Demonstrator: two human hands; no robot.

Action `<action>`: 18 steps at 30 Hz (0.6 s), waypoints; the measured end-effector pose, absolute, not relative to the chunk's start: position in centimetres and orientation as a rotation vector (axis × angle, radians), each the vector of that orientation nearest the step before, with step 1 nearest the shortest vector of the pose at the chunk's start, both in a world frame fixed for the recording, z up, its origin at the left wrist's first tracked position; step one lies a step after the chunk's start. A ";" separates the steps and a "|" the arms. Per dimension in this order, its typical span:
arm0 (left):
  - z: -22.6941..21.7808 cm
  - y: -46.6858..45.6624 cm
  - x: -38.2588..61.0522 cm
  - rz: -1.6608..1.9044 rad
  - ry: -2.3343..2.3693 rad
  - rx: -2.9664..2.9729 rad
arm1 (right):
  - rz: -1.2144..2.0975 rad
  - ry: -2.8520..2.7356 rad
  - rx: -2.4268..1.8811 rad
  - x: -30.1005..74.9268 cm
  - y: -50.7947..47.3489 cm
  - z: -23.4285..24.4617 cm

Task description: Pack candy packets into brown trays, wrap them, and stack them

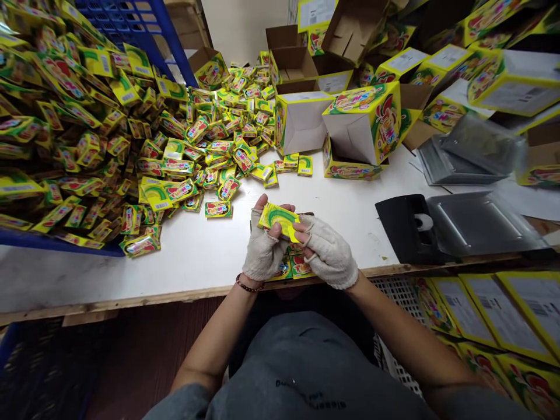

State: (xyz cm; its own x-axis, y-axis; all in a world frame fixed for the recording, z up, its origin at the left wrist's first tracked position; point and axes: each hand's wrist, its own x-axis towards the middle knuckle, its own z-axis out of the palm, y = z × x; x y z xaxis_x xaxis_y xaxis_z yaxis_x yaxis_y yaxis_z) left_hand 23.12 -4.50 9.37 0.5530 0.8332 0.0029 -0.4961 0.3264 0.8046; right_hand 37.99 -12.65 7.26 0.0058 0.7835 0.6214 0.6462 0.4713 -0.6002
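My left hand [265,248], in a white fingerless glove, is closed around a small yellow-green pack [279,218], its green-arc side facing up. At the pack's right end, my right hand [331,249], gloved the same way, pinches a yellow corner or flap between thumb and fingers. Directly beneath both hands are several similar packs [301,266] in rows, with red and green print. They seem to sit in a carton, mostly hidden by my hands. A loose pack [219,209] lies on the white table to the left.
A large heap of packs [205,134] spills from a blue crate [168,41] on the left. Printed cartons [363,122] stand at the back right. Clear plastic trays [468,151] and a black tape dispenser [405,227] are on the right. Below, a white basket [396,297] adjoins more cartons.
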 end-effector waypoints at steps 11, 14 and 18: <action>9.0 -5.4 22.8 1.067 0.512 1.280 | 0.238 -1.533 -1.295 37.5 -12.6 7.1; 8.9 -5.6 23.2 1.058 0.562 1.230 | 0.205 -1.544 -1.321 36.9 -12.4 6.8; 8.5 -4.5 23.5 0.917 0.637 1.300 | 0.128 -1.557 -1.530 38.6 -11.3 7.3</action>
State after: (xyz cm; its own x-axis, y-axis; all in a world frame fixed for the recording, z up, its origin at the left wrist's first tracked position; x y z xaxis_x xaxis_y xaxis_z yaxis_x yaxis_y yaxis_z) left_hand 23.47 -4.51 8.55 0.5152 0.8517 0.0960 -0.2080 0.0156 0.9780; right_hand 38.64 -11.34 7.28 0.1950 0.8338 0.5164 0.7383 0.2219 -0.6370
